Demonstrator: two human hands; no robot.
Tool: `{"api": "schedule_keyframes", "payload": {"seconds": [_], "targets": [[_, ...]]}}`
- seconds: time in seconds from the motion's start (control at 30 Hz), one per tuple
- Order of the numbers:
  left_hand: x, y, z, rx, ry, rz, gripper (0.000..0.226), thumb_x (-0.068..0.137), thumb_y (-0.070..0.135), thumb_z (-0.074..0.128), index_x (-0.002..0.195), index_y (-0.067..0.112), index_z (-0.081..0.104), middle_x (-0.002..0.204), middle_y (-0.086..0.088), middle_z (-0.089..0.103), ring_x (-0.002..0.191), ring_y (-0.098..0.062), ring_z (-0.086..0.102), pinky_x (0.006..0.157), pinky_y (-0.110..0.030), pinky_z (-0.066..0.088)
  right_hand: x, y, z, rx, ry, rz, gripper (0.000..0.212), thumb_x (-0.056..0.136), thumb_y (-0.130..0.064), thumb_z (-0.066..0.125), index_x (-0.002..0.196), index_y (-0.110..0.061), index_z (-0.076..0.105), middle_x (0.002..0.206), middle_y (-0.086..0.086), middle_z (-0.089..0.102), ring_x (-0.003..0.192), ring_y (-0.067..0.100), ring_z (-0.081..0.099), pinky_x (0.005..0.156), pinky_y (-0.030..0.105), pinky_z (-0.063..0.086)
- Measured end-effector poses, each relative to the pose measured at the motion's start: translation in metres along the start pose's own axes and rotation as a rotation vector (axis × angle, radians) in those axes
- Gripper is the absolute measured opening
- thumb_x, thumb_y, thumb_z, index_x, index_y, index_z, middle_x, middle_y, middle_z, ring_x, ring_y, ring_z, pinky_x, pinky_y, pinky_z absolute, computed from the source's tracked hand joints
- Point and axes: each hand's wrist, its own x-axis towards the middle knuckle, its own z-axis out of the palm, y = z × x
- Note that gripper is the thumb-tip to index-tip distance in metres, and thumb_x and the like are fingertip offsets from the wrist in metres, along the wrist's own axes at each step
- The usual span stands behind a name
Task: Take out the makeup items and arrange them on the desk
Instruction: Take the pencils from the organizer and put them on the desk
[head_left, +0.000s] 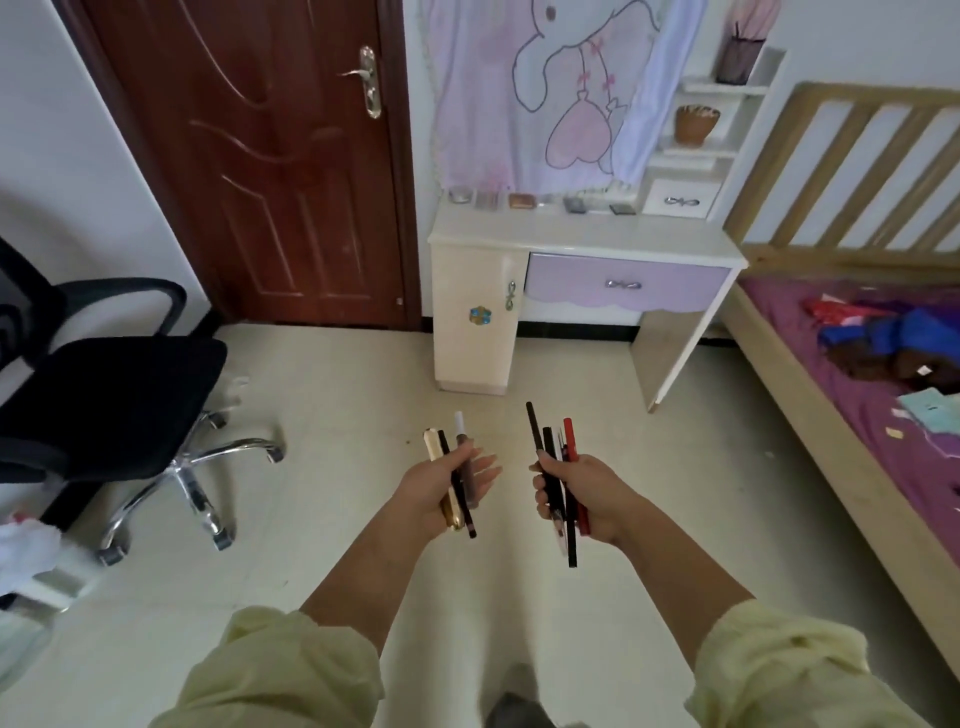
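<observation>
Three makeup sticks (461, 441) lie across the palm of the left hand (441, 491): a gold tube (432, 444), a thin black pencil (443, 441) and a white-capped stick (459, 423). The thumb presses them down while the long-nailed fingers (483, 470) stay only half curled. The right hand (584, 501) grips a bundle of makeup pencils (549, 441), mostly black with one red pencil (570, 439) at its outer edge, and its fingers (541, 493) are wrapped round the bundle. Both hands are held out over the floor (337, 493), well short of the white table (571, 228), with the tips pointing towards it.

A row of small compacts (519, 201) stands along the table's back edge. Under the top is a lilac drawer (623, 286). A cloth with a cartoon drawing (545, 93) hangs behind the table, and small white shelves (717, 88) rise at its right end.

A dark red door (249, 156) is just left of the table, and a black office chair (104, 384) is further left. A wooden bed (857, 364) with a purple sheet stands right of the table.
</observation>
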Motion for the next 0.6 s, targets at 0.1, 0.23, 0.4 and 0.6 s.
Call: {"api": "schedule_keyframes", "payload": {"seconds": [0.1, 0.23, 0.4, 0.6], "targets": [[0.056, 0.033, 0.042, -0.008, 0.009, -0.003, 0.023, 0.090, 0.018, 0.065, 0.103, -0.002, 0.066, 0.096, -0.016, 0.073, 0.078, -0.024, 0.073, 0.052, -0.025, 0.056, 0.051, -0.056, -0.029, -0.044, 0.003, 0.018, 0.020, 0.100, -0.020, 0.052, 0.098, 0.000, 0.057, 0.068, 0.007, 0.057, 0.055, 0.019, 0.055, 0.056, 0.030, 0.048], [0.121, 0.081, 0.089, -0.003, -0.010, 0.015, 0.020, 0.092, 0.016, 0.062, 0.099, -0.003, 0.065, 0.093, -0.016, 0.073, 0.080, -0.024, 0.073, 0.061, -0.027, 0.059, 0.119, -0.127, -0.055, -0.118, 0.022, -0.009, 0.027, 0.099, -0.023, 0.054, 0.104, 0.002, 0.061, 0.069, 0.007, 0.061, 0.057, 0.021, 0.057, 0.063, 0.035, 0.045], [0.201, 0.129, 0.122, 0.032, 0.003, -0.016, 0.021, 0.093, 0.014, 0.060, 0.100, -0.006, 0.064, 0.096, -0.019, 0.072, 0.088, -0.028, 0.071, 0.066, -0.030, 0.055, 0.196, -0.185, -0.069, -0.150, 0.011, 0.026, 0.028, 0.099, -0.024, 0.053, 0.103, 0.002, 0.064, 0.071, 0.008, 0.064, 0.059, 0.021, 0.058, 0.055, 0.032, 0.048], [0.307, 0.214, 0.150, 0.029, -0.014, 0.029, 0.033, 0.090, 0.011, 0.065, 0.118, -0.006, 0.061, 0.101, -0.017, 0.071, 0.079, -0.023, 0.073, 0.070, -0.032, 0.059, 0.307, -0.264, -0.064, -0.146, 0.038, -0.009, 0.025, 0.100, -0.024, 0.052, 0.095, -0.002, 0.061, 0.068, 0.008, 0.066, 0.056, 0.019, 0.061, 0.051, 0.029, 0.050]]}}
